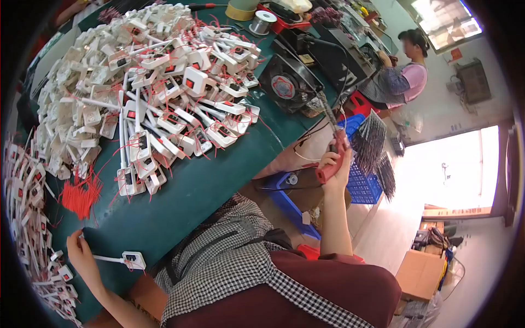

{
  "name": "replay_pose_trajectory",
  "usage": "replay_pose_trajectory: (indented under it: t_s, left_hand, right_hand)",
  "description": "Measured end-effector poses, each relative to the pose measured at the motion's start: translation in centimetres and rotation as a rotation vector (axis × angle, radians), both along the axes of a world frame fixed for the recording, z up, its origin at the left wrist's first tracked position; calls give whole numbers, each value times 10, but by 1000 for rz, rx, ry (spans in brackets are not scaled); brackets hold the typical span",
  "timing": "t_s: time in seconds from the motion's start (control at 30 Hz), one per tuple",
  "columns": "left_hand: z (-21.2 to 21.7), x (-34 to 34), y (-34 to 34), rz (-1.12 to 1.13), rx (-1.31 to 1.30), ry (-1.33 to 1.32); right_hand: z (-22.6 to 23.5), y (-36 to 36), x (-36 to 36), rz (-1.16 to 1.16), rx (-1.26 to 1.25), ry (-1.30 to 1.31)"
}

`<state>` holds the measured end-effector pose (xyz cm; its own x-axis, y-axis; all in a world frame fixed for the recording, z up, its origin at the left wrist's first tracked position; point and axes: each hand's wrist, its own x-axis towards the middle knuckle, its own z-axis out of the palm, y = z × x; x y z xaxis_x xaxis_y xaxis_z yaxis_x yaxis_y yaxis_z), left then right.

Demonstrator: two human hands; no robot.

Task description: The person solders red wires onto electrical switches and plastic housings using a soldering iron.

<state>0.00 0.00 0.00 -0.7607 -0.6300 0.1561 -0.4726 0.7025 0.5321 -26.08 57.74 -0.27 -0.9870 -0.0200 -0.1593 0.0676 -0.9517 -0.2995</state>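
My left hand (83,257) is at the table's left side, fingers bent and drawn together. Something small and pale shows at its fingertips, too small to name. Beside that hand lies a white stem ending in a small switch housing (133,261) with black parts and red wires; the stem's other end runs behind the hand. Raised off to the right of the table, my right hand (335,164) is closed around the red handle of a soldering iron (327,170), whose metal rod points up toward the fan. A bundle of cut red wires (80,198) lies just beyond my left hand.
A big heap of white switch housings (186,82) with red wires covers the far table (180,188); more lie along the left edge. A black fan (283,85), solder spool (263,23) and tape roll (240,10) stand beyond. Blue crates (362,183) and a seated person (402,82) are right.
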Motion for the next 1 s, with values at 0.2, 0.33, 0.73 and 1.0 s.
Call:
replay_pose_trajectory:
  t_s: [0.2,0.33,0.73,1.0]
  left_hand:
    - [17,1,24,60,-74,34]
    - [41,20,59,172,198,134]
    - [45,35,168,265,289,265]
    - [33,30,170,213,195,277]
  right_hand:
    - [3,14,-15,3,253,5]
    - [44,16,-19,94,211,203]
    - [66,-168,62,436,1062,486]
    - [81,-205,106,1156,1177,464]
